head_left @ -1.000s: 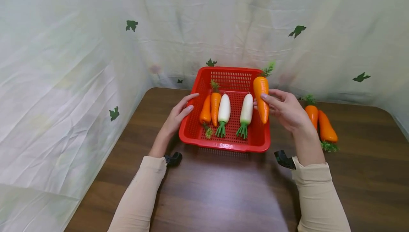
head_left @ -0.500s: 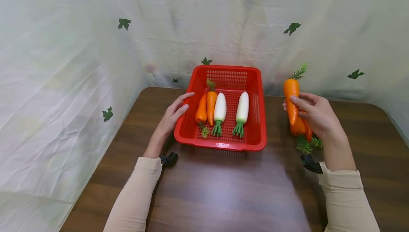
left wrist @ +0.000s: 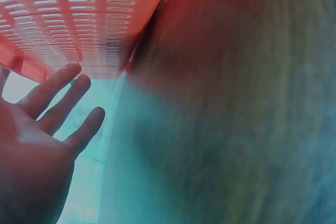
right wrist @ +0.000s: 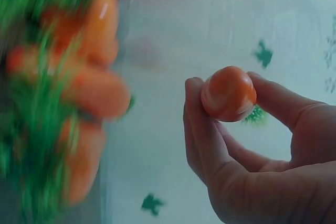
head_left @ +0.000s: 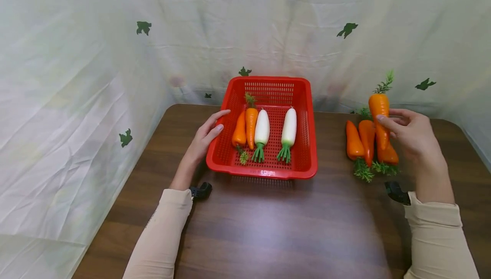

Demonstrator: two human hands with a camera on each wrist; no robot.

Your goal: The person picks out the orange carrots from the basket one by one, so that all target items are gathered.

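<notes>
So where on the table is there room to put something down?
The table is bare in front of the red basket, between the sleeves, plus a strip between basket and three loose carrots. It's crowded around those carrots, near the right hand.

Seemingly a curtained-off workspace: pale cloth (head_left: 261, 23) (green-patterned) hangs behind 1 brown table (head_left: 291, 228).

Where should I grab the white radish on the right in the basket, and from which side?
Grip the right radish around its plump white middle, probably from above: it lies lengthwise, bare floor of the red basket shows on both sides for fingers, and the basket's walls rise around it.
</notes>
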